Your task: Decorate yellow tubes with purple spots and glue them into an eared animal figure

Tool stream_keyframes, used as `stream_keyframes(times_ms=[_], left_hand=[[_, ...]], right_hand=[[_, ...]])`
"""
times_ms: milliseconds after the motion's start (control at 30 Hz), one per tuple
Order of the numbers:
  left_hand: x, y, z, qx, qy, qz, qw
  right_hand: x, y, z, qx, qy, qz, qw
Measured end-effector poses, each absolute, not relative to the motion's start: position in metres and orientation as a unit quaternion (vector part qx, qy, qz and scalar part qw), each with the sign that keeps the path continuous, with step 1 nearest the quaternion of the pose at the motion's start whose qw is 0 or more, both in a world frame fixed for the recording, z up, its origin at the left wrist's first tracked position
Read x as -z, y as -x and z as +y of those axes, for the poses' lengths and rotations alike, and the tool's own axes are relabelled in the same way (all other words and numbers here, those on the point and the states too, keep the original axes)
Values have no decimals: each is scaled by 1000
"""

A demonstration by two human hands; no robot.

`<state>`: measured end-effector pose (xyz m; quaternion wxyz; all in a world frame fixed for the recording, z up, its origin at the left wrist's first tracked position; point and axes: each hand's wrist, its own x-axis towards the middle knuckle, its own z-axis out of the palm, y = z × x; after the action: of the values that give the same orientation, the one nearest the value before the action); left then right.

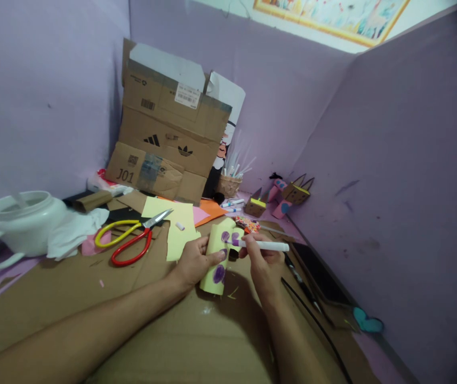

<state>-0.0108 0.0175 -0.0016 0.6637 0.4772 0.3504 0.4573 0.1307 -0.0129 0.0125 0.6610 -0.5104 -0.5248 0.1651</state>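
My left hand is closed round a yellow paper tube, its thumb lying across the front. Purple patches mark the paper, and a smaller yellow piece with purple on it juts from the tube's upper right. In my right hand is a white marker with a purple end. Its tip points left and meets the tube beside a round purple patch, though I cannot tell whether it touches. Left of the tube lie cut yellow paper, a small white marker cap and open scissors with one yellow and one red handle.
A white pot stands at left beside crumpled tissue. Flattened cardboard leans on the back wall, near a basket of markers. Paper figures sit back right; a black cable and teal heart lie at right.
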Motion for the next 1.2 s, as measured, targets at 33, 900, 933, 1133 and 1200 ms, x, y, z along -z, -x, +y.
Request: stream_keyframes(times_ms=[33, 900, 933, 1133, 1200], left_hand=[[2, 11, 18, -457, -478, 351, 663], [0, 11, 16, -455, -481, 352, 662], [0, 10, 16, -456, -481, 352, 660], [1, 10, 17, -458, -479, 350, 661], [1, 10, 17, -457, -476, 350, 665]], right_hand=[[-13, -130, -13, -168, 509, -525, 661], [-14, -129, -14, -174, 508, -522, 663], [-15, -129, -14, -170, 510, -522, 662], [-13, -131, -11, -155, 513, -516, 669], [-12, -132, -11, -157, 518, -510, 669]])
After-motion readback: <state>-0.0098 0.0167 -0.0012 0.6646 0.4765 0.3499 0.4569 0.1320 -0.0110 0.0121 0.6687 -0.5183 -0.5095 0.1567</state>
